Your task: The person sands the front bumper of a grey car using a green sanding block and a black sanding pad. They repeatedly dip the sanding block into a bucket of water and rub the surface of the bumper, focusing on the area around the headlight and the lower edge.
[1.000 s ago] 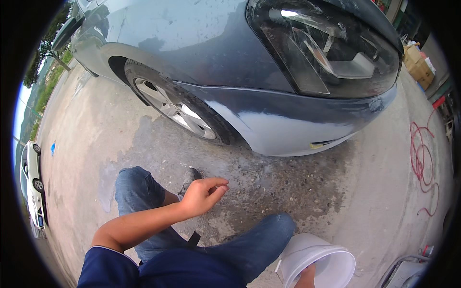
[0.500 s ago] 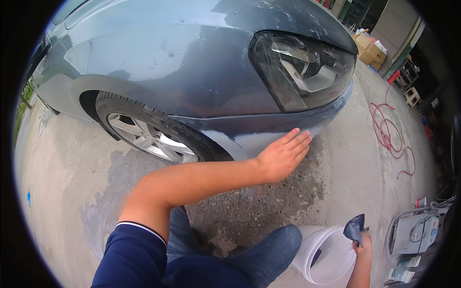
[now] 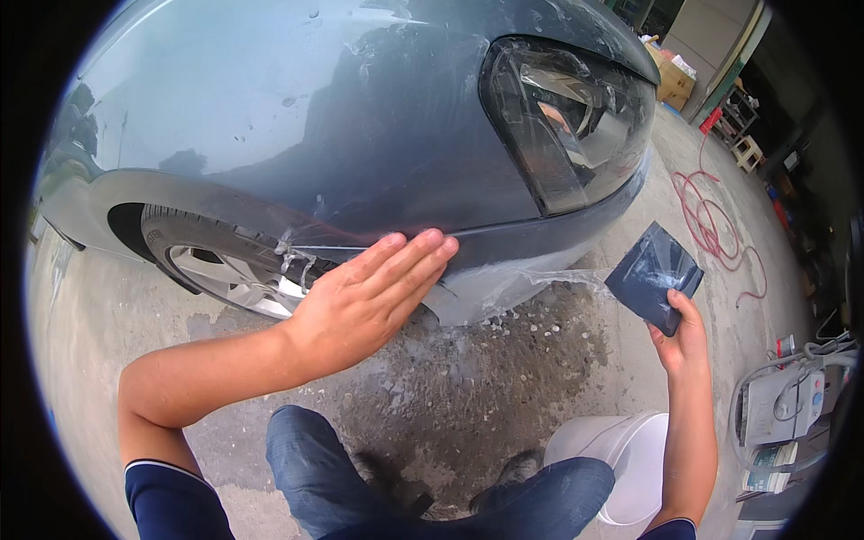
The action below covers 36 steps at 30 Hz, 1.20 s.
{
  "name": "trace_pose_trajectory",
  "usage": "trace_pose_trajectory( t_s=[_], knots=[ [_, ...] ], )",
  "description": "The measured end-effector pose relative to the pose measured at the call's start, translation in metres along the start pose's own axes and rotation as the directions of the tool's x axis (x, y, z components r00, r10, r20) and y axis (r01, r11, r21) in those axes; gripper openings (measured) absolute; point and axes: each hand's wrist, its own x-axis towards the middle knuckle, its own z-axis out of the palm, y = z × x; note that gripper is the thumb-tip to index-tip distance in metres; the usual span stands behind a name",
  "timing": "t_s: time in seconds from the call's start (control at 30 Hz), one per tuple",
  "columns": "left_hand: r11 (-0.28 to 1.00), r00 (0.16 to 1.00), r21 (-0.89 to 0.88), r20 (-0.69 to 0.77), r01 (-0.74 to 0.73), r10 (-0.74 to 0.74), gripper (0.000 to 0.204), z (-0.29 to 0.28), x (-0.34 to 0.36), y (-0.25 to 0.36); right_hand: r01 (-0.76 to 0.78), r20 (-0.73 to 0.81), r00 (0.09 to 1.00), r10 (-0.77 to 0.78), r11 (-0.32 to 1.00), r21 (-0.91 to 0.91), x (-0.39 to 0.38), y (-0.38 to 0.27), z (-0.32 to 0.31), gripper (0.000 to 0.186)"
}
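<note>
In front of me is the front corner of a grey-blue car, with wet streaks and dulled paint on its fender (image 3: 387, 144) and a pale patch on the bumper (image 3: 513, 288). My left hand (image 3: 364, 301) is flat with fingers stretched, before the seam of fender and bumper; whether it touches the panel I cannot tell. At the right, my right hand (image 3: 681, 333) grips a wet, dark sheet of sandpaper (image 3: 650, 274) by its lower edge, thumb on top. A stream of water (image 3: 567, 276) stretches between sheet and bumper, and drops fly below.
A white bucket (image 3: 580, 441) stands beside my right knee. Left of my hand is the front wheel (image 3: 211, 270), and above the bumper the headlight (image 3: 594, 148). A red hose (image 3: 697, 211) lies coiled at right, beyond a grey machine (image 3: 778, 405). The concrete underfoot is wet.
My right hand has risen from over the bucket with the sandpaper, and water now flies across the bumper. My left hand has shifted left along the panel. The view has moved too.
</note>
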Motion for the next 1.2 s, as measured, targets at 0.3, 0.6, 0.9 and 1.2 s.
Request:
trace_pose_trajectory(
  t_s=[0.3,0.6,0.9,1.2],
  knots=[
    [0.660,0.821,-0.495,0.256,0.565,-0.511,0.085,0.052,-0.086,0.133,0.854,0.700,0.063,-0.711,-0.324,-0.406,0.019,0.058,0.048,0.050],
    [0.651,0.950,-0.712,0.310,0.263,-0.046,0.068,0.100,-0.047,0.235,0.879,0.943,0.018,-0.333,-0.444,-0.174,0.022,0.116,0.094,0.080],
    [0.543,0.890,-0.809,0.399,0.227,0.222,0.065,0.132,-0.053,0.253,0.862,0.879,-0.091,-0.468,-0.479,-0.165,0.032,0.169,0.130,0.074],
    [0.462,0.846,-0.877,0.344,0.134,0.408,0.069,0.153,-0.055,0.255,0.823,0.874,-0.233,-0.426,-0.565,-0.056,0.009,0.173,0.184,0.075]
  ],
)
